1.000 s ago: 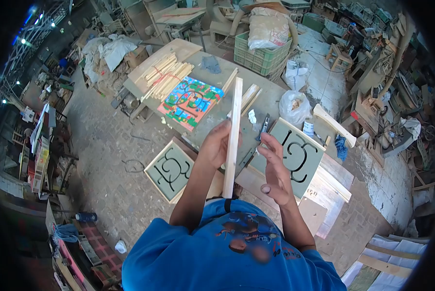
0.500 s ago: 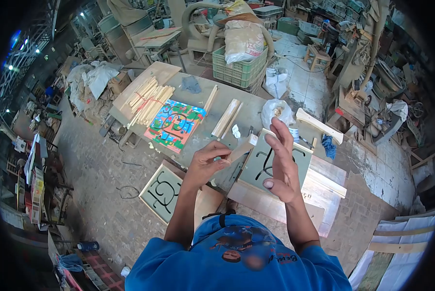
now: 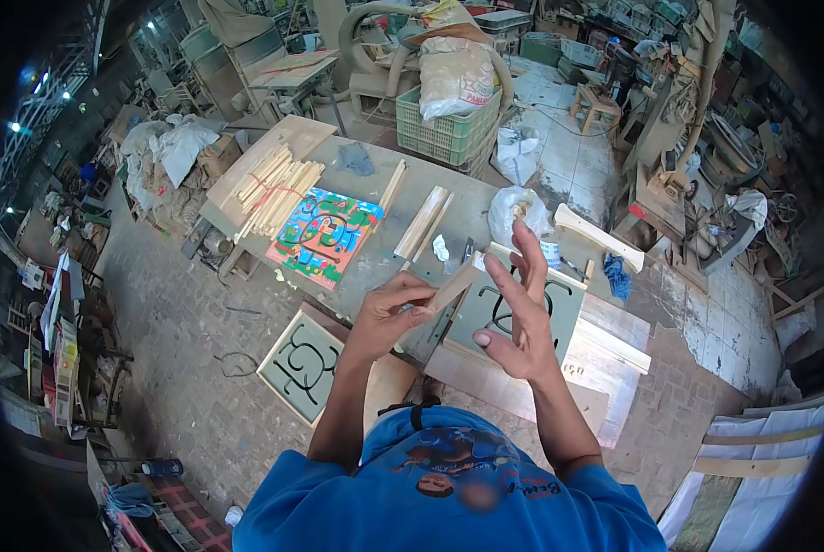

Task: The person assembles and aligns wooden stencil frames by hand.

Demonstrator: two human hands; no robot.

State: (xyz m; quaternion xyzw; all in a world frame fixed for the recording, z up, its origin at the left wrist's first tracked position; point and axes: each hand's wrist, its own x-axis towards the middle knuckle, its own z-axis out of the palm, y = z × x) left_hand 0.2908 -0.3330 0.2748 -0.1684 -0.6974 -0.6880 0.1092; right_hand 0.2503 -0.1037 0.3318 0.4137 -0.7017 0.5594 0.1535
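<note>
My left hand (image 3: 395, 313) pinches a short wooden strip (image 3: 454, 286) at its near end. The strip slants up to the right and shows a pale tip. My right hand (image 3: 525, 317) is raised with fingers spread, its fingertips close to that tip. Below the right hand lies a grey-green board (image 3: 564, 317) with black curved grooves, partly covered by the hand. A similar framed board (image 3: 290, 362) leans low beside the table, left of my left forearm. The colourful printed board (image 3: 327, 237) lies on the table beyond my left hand.
On the worktable (image 3: 375, 267) are a bundle of thin wooden sticks (image 3: 279, 189), wooden slats (image 3: 424, 224), a plastic bag (image 3: 515, 213) and a blue cloth (image 3: 617, 277). A shaped wooden piece (image 3: 600, 237) lies at the right edge. Behind stands a green crate (image 3: 441, 138) carrying a sack.
My right hand has turned a little and its fingers have spread, with the fingertips nearer the strip's tip. My left hand keeps its pinch on the strip. The whole view has shifted slightly.
</note>
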